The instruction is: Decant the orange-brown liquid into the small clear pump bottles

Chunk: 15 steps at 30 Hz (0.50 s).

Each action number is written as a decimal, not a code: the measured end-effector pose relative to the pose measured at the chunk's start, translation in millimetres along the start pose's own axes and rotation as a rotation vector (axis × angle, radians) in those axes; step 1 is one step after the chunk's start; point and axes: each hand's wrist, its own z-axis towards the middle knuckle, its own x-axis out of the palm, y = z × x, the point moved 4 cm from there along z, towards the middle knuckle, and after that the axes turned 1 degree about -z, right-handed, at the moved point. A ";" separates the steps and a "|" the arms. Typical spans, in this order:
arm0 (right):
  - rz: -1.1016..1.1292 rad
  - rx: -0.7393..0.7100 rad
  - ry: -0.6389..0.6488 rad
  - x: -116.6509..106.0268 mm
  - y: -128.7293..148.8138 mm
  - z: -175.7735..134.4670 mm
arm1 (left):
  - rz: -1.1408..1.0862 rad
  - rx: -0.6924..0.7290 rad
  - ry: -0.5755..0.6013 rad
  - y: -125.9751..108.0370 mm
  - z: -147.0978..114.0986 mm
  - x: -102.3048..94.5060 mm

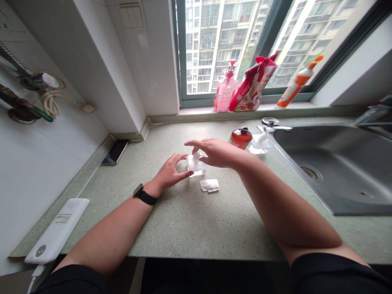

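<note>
"How is the left hand point(169, 173) sitting?"
"Its fingers point(181, 157) are gaping wide around the clear bottle point(196, 166); I can't tell whether they're touching."
"The bottle?"
"Standing upright, right of those fingers."
"The right hand point(218, 152)?"
"Arching closer, over the pump point(196, 155); its grip is staying unclear."

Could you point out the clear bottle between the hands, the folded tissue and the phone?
Clear bottle point(196, 167): head view, front of its body.
Folded tissue point(210, 185): head view, middle of its top.
Phone point(115, 152): head view, its dark screen.
</note>
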 end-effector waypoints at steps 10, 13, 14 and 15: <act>-0.099 0.059 0.001 5.9 0.6 4.5 | 0.004 -0.004 0.011 1.0 -0.8 0.7; -0.048 -0.003 -0.032 0.4 2.6 0.5 | -0.002 -0.002 0.007 0.0 -0.7 0.2; -0.027 -0.027 -0.033 -1.5 3.8 -0.8 | -0.003 -0.002 0.005 -0.4 -0.5 0.1; -0.007 -0.044 -0.028 -3.2 4.9 -1.8 | -0.002 -0.002 0.005 -0.7 -0.4 0.0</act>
